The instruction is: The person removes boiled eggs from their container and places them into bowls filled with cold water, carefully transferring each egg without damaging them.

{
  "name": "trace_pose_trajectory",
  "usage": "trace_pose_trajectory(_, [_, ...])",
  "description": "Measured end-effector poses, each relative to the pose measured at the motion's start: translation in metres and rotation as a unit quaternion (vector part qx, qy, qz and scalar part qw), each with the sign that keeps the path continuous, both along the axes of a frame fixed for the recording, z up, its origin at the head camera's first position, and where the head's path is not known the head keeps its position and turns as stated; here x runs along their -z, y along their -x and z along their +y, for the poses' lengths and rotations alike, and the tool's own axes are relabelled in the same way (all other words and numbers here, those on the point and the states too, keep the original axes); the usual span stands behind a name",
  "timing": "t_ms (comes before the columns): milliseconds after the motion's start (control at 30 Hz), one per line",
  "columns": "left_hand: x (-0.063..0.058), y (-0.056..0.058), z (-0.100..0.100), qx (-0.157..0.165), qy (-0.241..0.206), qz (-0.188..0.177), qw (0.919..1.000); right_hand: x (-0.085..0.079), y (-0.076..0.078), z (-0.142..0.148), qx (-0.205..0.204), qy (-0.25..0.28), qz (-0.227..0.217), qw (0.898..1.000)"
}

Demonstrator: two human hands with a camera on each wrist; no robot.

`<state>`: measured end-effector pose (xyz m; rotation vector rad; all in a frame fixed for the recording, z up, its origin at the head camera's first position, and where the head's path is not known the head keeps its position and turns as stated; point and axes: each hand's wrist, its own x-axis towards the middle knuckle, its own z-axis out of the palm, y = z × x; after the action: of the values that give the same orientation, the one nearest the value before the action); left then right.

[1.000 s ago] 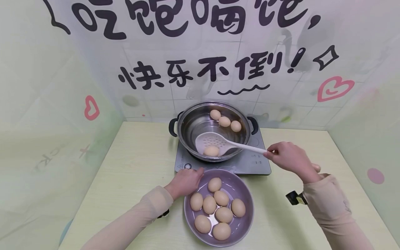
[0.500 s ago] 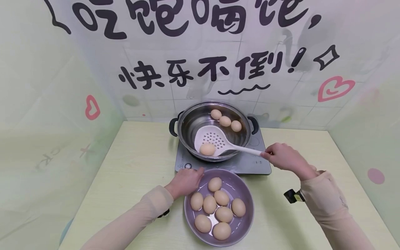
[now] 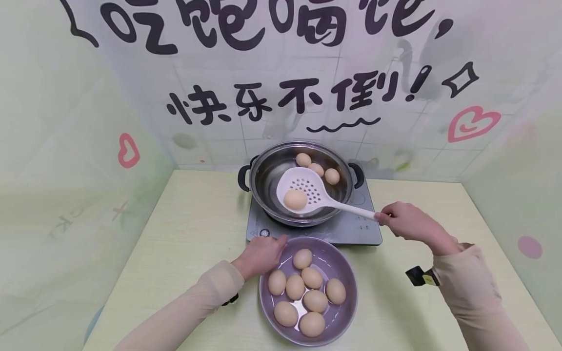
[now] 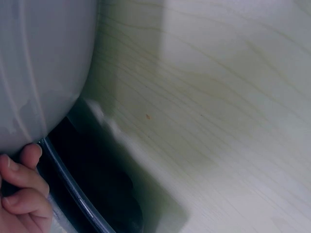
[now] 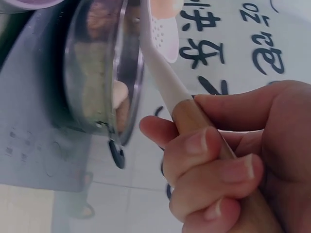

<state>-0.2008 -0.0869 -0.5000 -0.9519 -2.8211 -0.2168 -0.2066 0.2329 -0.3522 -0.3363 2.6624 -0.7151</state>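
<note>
My right hand (image 3: 407,222) grips the handle of a white slotted spoon (image 3: 303,181); the right wrist view shows fingers curled round its wooden handle (image 5: 192,116). One egg (image 3: 295,199) lies in the spoon's head, which is over the steel pot (image 3: 274,168). Several other eggs lie at the pot's far right side, one partly behind the spoon. My left hand (image 3: 261,254) holds the upper left rim of a purple bowl (image 3: 347,312) with several eggs in it. In the left wrist view, curled fingers (image 4: 24,189) touch the bowl's outer wall (image 4: 43,63).
The pot stands on a grey induction cooktop (image 3: 360,234), its black handles (image 3: 244,178) sticking out left and right. Behind the wooden table (image 3: 197,214) is a wall (image 3: 210,151) with black lettering. The bowl stands just in front of the cooktop.
The slotted spoon has risen from the pot's near side with the egg in it, moving away from me and up. My left hand and the bowl have stayed in place.
</note>
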Motion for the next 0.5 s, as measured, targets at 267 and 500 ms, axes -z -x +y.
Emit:
trace_pose_trajectory(267, [0.000, -0.001, 0.000, 0.002, -0.001, 0.005, 1.0000, -0.009, -0.025, 0.021, 0.017, -0.003, 0.001, 1.000])
trace_pose_trajectory(500, [0.001, 0.000, 0.000, 0.001, -0.001, 0.014, 0.9999, -0.006, -0.055, 0.039, 0.028, -0.030, 0.026, 0.999])
